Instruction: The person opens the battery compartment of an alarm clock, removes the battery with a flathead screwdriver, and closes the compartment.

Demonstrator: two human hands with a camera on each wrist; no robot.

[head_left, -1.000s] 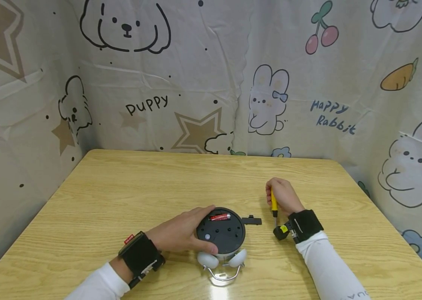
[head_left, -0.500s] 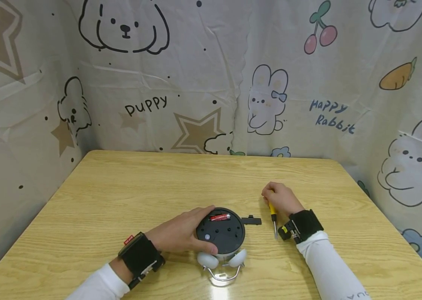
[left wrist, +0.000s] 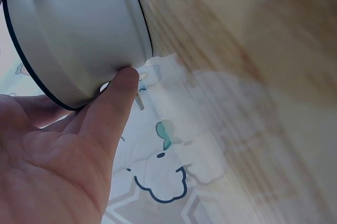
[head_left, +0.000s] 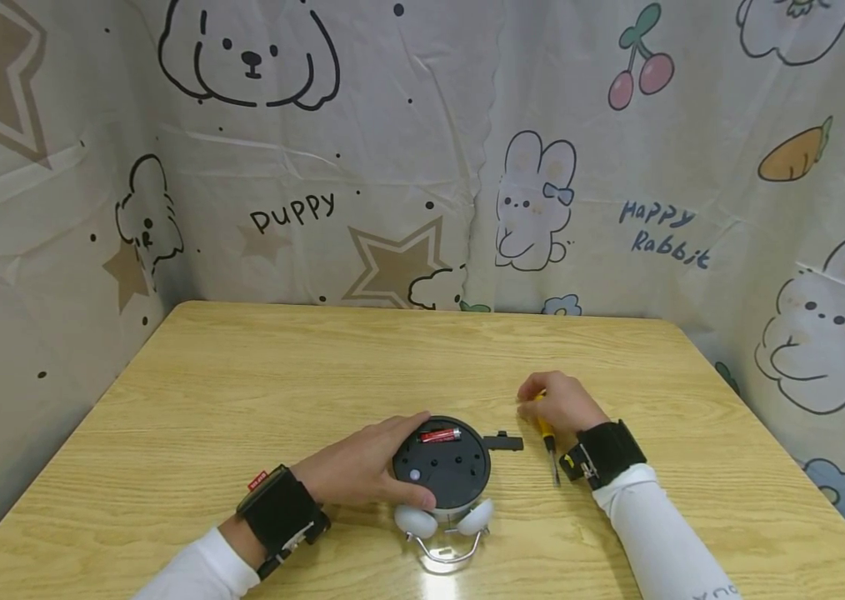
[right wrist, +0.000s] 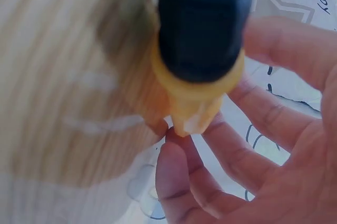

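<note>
A twin-bell alarm clock [head_left: 452,475] lies face down, its black back up and its white bells and wire handle toward me. A red battery [head_left: 441,435] lies in the open slot in its back. My left hand [head_left: 370,462] grips the clock's round rim, fingers at the far side and thumb at the near side; the left wrist view shows its pale casing [left wrist: 84,29] against the fingers. My right hand [head_left: 561,402] holds a yellow-and-black screwdriver [head_left: 547,429] by its handle [right wrist: 195,108], low over the table, shaft toward me. Whether the tip touches the table cannot be told.
A small black battery cover [head_left: 504,442] lies right beside the clock, between it and the screwdriver. The wooden table [head_left: 332,350] ends at a patterned cloth [head_left: 392,167] behind and at the sides.
My right hand has come slightly nearer and left, tilting the screwdriver from near upright to a lower slant. Its fingers have loosened somewhat. The left hand and clock have not moved.
</note>
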